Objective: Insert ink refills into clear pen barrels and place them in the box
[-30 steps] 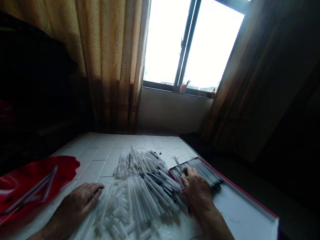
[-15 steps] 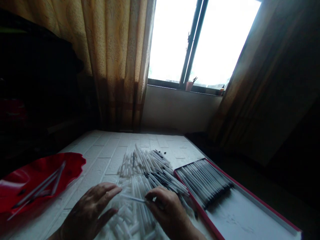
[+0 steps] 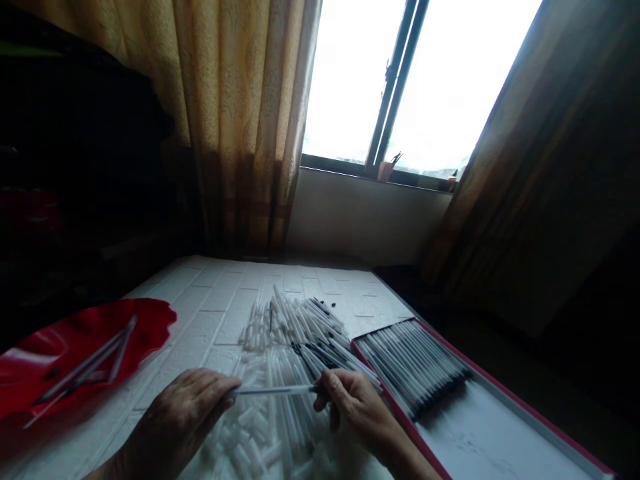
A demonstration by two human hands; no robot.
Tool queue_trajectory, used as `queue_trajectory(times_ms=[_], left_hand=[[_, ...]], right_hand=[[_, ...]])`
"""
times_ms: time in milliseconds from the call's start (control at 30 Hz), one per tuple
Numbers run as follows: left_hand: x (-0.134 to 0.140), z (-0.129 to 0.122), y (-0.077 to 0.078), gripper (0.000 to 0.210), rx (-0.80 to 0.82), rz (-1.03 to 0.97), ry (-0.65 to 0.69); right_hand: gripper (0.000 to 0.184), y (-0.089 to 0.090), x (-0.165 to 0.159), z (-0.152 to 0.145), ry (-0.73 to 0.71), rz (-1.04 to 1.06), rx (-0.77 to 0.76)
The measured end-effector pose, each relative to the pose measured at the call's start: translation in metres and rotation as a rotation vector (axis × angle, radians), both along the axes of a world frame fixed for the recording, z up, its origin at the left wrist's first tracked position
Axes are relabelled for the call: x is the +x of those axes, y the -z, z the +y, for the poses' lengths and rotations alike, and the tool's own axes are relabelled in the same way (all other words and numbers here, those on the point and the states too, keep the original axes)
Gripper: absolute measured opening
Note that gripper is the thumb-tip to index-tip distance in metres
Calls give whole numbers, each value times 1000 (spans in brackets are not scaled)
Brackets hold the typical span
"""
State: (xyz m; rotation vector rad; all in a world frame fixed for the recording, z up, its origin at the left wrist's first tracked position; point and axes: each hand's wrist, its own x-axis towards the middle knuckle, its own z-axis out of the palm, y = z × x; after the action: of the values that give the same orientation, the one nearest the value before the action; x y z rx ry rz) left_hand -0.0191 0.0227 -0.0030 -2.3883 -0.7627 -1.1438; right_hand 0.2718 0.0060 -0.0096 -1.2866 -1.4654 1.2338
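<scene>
A slim clear pen (image 3: 275,390) lies level between my two hands, above the heap. My left hand (image 3: 183,410) pinches its left end between thumb and fingers. At its other end my right hand (image 3: 350,400) is closed on the dark tip. Beneath and beyond are loose clear pen barrels (image 3: 290,413), short white plastic pieces (image 3: 245,433) and a bundle of white tubes (image 3: 295,320). Dark-tipped pen parts (image 3: 330,353) lie just past my right hand. To the right, a red-edged shallow box (image 3: 420,437) holds a row of dark-ended pens (image 3: 415,363).
A red scalloped dish (image 3: 155,333) at the left holds a few pens. The white brick-patterned table (image 3: 200,300) runs back towards the wall. A small cup with sticks (image 3: 385,171) stands on the windowsill, beside long curtains (image 3: 240,133).
My left hand has closed on the pen's left end, which was apart from it before. My right hand has shifted right. The view has moved slightly.
</scene>
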Motion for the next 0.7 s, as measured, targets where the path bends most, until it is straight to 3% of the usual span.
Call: queue_trajectory(times_ms=[133, 400, 600, 700], left_hand=[[-2, 0, 2, 33, -7, 1, 5], [-8, 4, 24, 26, -112, -41, -16], [-7, 4, 24, 25, -147, -62, 27], [-8, 2, 25, 29, -263, -88, 47]], right_hand=[[77, -1, 0, -2, -31, -21, -23], [44, -4, -1, -6, -16, -31, 42], [18, -7, 0, -9, -5, -65, 136], [13, -10, 1, -10, -12, -122, 215]])
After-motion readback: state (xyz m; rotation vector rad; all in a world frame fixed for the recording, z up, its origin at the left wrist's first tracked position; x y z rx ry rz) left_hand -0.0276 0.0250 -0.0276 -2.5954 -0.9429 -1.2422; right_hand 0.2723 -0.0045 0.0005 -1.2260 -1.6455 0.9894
